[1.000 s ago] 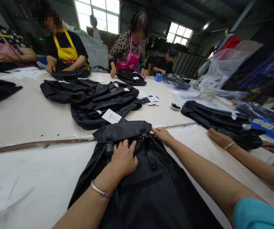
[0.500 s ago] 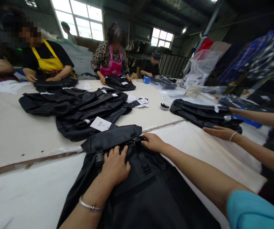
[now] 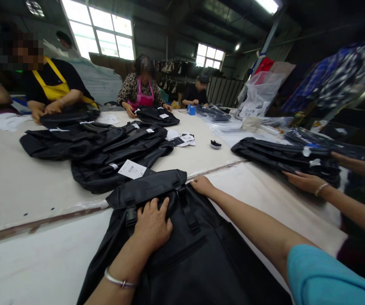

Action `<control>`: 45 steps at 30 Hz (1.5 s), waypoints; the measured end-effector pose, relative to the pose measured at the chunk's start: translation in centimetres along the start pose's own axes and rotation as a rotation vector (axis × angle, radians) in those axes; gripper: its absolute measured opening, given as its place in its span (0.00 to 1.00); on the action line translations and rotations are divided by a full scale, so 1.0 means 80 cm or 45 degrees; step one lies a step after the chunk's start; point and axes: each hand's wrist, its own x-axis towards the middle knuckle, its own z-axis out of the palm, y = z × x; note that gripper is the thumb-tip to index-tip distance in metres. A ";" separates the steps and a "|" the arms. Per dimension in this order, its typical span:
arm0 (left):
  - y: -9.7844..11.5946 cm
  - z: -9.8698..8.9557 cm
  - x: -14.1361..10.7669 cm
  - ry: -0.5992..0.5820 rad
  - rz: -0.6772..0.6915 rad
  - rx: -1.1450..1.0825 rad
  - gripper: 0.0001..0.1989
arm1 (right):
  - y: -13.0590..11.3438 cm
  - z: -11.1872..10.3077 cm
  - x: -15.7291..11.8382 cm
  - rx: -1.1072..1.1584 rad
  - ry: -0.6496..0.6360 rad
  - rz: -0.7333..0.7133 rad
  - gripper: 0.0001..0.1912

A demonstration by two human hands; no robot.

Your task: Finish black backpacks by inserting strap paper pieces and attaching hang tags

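Note:
A black backpack (image 3: 182,262) lies before me, its front up. Its top flap (image 3: 150,186) is folded over, with a buckle (image 3: 131,216) near the left end and a strap hanging from the right. My left hand (image 3: 153,222) rests on the front with fingers apart, the fingertips along the flap's lower edge. At the upper right edge, beside the flap's end, my right hand (image 3: 202,185) has its fingers curled onto the bag; their tips are partly hidden. A white tag (image 3: 132,169) lies just beyond the flap.
Black bags (image 3: 106,144) with white tags are heaped across the table (image 3: 55,182). At right, a co-worker's hands (image 3: 306,182) hold a stack of black bags (image 3: 284,159). Several people work at the far side. A small dish (image 3: 215,145) and loose tags (image 3: 182,139) lie mid-table.
My right hand has moved slightly at the backpack's upper edge, and its fingers look more closed. The co-worker's black bags have moved to the right. My left hand stays on the backpack.

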 end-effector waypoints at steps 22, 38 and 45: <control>-0.072 -0.107 -0.061 0.127 -0.292 -0.113 0.16 | 0.012 0.045 -0.004 -0.088 0.084 0.003 0.26; -0.167 -0.003 -0.018 0.204 -0.601 -0.343 0.22 | -0.008 0.023 -0.020 -0.057 0.128 -0.146 0.21; -0.192 0.014 0.003 0.132 -0.707 -0.221 0.23 | -0.014 0.021 0.000 -0.020 0.019 0.013 0.27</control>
